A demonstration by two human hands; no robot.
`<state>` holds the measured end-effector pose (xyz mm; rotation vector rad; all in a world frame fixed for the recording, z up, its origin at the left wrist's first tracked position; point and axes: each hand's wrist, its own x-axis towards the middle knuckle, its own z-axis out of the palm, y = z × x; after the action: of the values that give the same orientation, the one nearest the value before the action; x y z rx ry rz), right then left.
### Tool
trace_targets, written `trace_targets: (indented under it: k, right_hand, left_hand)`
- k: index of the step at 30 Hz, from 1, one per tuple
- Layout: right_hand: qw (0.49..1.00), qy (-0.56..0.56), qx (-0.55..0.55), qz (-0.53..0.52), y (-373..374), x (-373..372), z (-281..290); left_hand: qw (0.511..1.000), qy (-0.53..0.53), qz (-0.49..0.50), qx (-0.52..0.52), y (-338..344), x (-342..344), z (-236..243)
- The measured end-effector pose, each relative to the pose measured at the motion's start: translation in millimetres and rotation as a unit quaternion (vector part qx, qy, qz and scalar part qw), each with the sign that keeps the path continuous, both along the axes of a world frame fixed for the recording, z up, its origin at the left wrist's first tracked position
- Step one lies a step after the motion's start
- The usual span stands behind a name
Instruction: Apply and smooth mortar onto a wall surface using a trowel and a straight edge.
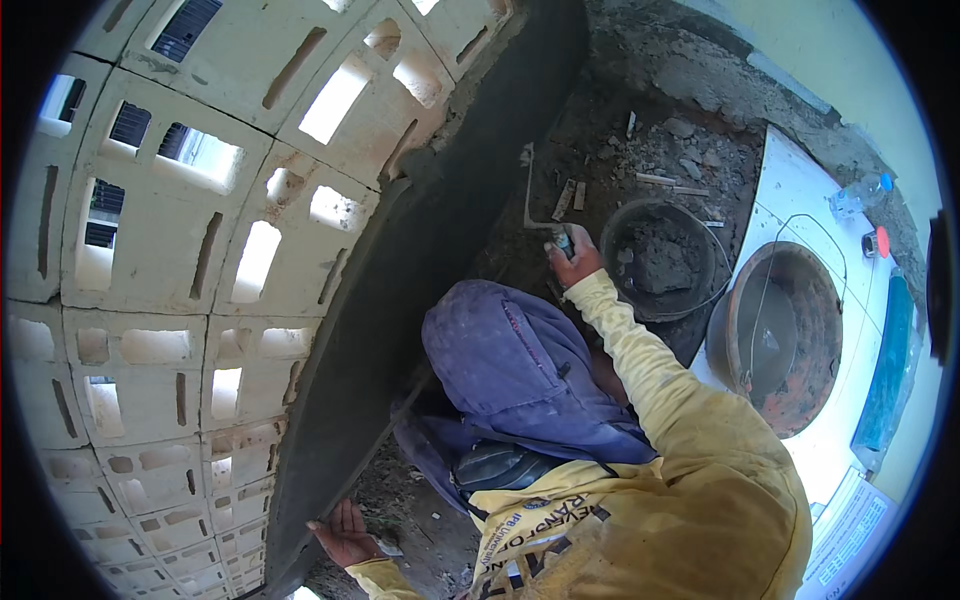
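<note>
Left hand (345,530) spread flat against the render band (400,300) at the wall's (150,250) foot. Right hand (572,258) clamped on trowel (535,205), blade running up-away along the band's far end. Mortar bucket (660,258) just right of it.

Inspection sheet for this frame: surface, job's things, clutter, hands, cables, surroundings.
Surface: grey rendered band along the foot of a white vent-block wall; it looks wet.
Job's things: trowel; black bucket holding grey mortar; rust-coloured bucket with a wire handle.
Clutter: rubble and broken bits on the dirt; plastic bottle on the white tiles.
Hands: right hand closed on the trowel's handle; left hand spread against the band's lower edge.
Cables: nothing seen.
Surroundings: daylight through the wall's openings; a blue item at the right, too blurred to identify.
</note>
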<state>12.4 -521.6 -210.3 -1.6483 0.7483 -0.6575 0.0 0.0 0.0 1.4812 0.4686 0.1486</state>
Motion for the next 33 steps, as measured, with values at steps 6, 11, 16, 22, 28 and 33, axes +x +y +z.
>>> trace_targets:
  k: [6,11,16,22,28,33]
  right_hand:
    - [0.982,-0.077,-0.17,-0.02,3,94,-2]
    - [0.984,-0.024,-0.179,-0.001,3,129,-6]
    - [0.964,0.062,-0.257,-0.002,7,143,-16]
    - [0.961,0.189,-0.189,0.071,-1,126,3]
    - [0.971,0.127,-0.178,0.097,12,95,-41]
    - [0.986,0.023,-0.161,0.034,4,127,-8]
  left_hand:
    - [1.0,-0.018,0.002,0.006,-15,-10,11]
    - [1.0,-0.01,0.006,0.001,-20,-14,14]
    - [1.0,-0.005,0.014,-0.004,-18,-14,12]
    - [1.0,-0.018,0.007,-0.003,-19,-7,12]
    - [1.0,-0.023,-0.016,0.003,-18,-5,13]
    - [1.0,-0.012,0.019,-0.001,-18,-14,11]
